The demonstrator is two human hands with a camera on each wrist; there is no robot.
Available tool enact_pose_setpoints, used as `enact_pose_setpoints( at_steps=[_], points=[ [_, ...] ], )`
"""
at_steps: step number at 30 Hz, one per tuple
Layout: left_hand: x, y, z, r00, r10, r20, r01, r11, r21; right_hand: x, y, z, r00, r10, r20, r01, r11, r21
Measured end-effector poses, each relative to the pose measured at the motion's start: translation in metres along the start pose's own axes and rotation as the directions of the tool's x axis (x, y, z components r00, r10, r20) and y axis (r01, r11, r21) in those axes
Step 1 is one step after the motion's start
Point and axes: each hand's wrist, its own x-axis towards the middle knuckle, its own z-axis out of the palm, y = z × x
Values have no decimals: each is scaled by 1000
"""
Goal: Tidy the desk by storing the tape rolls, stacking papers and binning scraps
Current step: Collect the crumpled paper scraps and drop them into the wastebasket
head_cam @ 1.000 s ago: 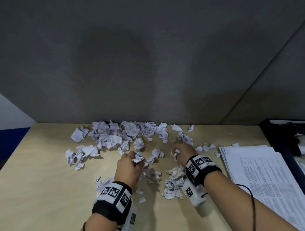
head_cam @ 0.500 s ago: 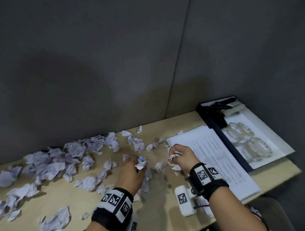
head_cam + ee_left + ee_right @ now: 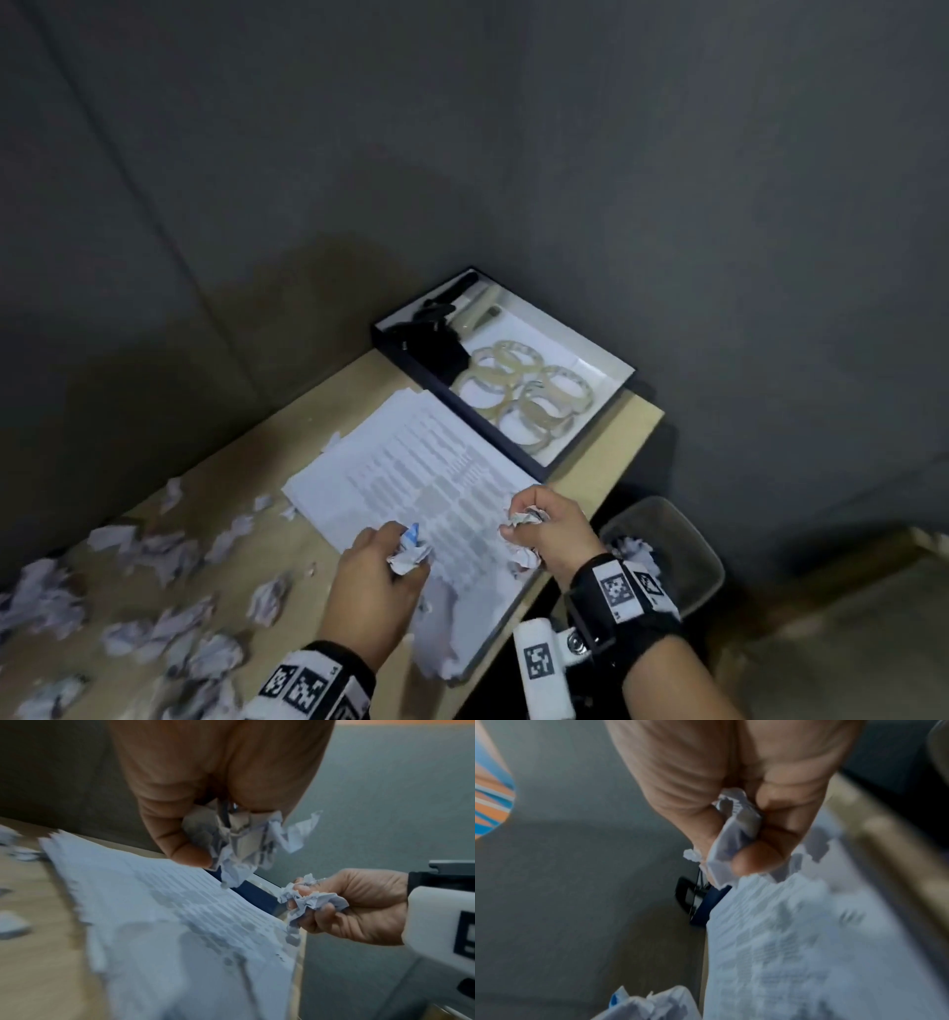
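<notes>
My left hand (image 3: 382, 570) grips a bunch of crumpled paper scraps (image 3: 410, 554) above the near part of the stack of printed papers (image 3: 411, 462). My right hand (image 3: 547, 529) grips another wad of scraps (image 3: 524, 518) at the desk's right edge, close to the bin (image 3: 683, 545) on the floor. In the left wrist view the left hand's scraps (image 3: 239, 843) hang from its curled fingers, and the right hand (image 3: 359, 904) holds its wad (image 3: 308, 900). The right wrist view shows the right hand's scraps (image 3: 734, 833). Several tape rolls (image 3: 529, 395) lie in the open box (image 3: 606, 360).
Many loose crumpled scraps (image 3: 154, 606) are strewn over the left of the wooden desk (image 3: 606, 478). The bin beside the desk holds some scraps (image 3: 634, 550). Grey partition walls close the back and right. Dark objects (image 3: 436, 334) lie in the box's far end.
Both hands have lifted off the scrap pile and carried their scraps rightward over the paper stack toward the desk's right edge. The view has swung right, and the bin now shows.
</notes>
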Motion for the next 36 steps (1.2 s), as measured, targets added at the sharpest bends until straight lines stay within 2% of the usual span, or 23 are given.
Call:
enact_pose_setpoints(
  at_steps=[5, 8, 10, 14, 17, 20, 22, 24, 27, 31, 36],
  points=[
    [21, 38, 51, 985, 96, 144, -100, 995, 19, -3, 21, -60, 991, 50, -121, -34, 991, 130],
    [34, 66, 83, 965, 146, 217, -156, 987, 28, -3, 35, -102, 967, 69, -243, -34, 989, 144],
    [42, 84, 103, 949, 181, 258, -194, 981, 27, 1, 44, -130, 945, 89, -314, -59, 993, 104],
    [57, 114, 140, 917, 286, 279, -303, 953, 20, 17, 58, -188, 882, 164, -443, -195, 980, -27],
    [66, 134, 171, 882, 332, 333, -362, 932, 30, 37, 69, -229, 847, 169, -503, -306, 930, -202],
    [76, 145, 195, 855, 393, 338, -432, 901, 46, 61, 83, -258, 847, 125, -516, -379, 824, -421],
    [84, 149, 210, 848, 402, 346, -451, 890, 70, 78, 98, -274, 849, 130, -512, -408, 777, -479],
    [89, 149, 223, 843, 398, 361, -452, 889, 73, 98, 127, -292, 849, 177, -498, -438, 761, -478],
    [93, 147, 237, 830, 389, 399, -448, 892, 63, 95, 122, -301, 858, 219, -464, -452, 750, -482],
    [96, 145, 254, 818, 370, 440, -436, 898, 57, 86, 122, -309, 855, 223, -468, -443, 783, -436],
    [99, 152, 282, 791, 349, 502, -424, 905, 40, 77, 133, -313, 800, 280, -531, -485, 822, -298]
  ],
)
